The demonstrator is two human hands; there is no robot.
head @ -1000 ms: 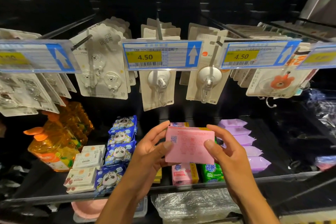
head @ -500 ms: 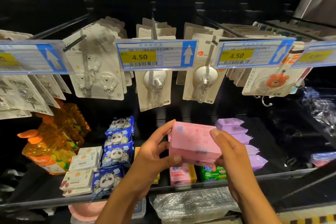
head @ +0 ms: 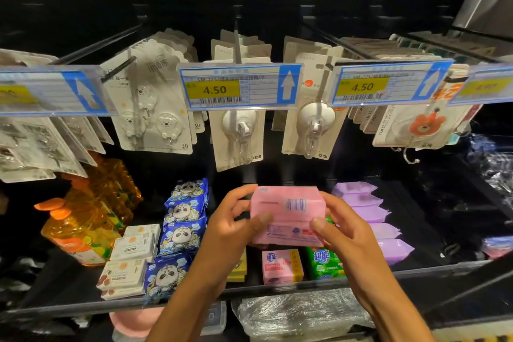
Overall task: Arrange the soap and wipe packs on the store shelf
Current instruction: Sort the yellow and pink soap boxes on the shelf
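I grip the pink pack (head: 288,211) at both ends, my left hand (head: 224,233) and right hand (head: 349,233) each curled round it with a thumb on its front. It hangs just above the small pink soap bar (head: 280,266). The green soap bar (head: 323,262) sits just right of that bar, with the purple wipe packs (head: 369,214) farther right and the blue panda packs (head: 183,230) to its left.

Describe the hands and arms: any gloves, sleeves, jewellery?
No gloves on the left hand or right hand. No rings, watch or bracelet show. The forearms are uncovered to the frame's edge; no sleeve in view.
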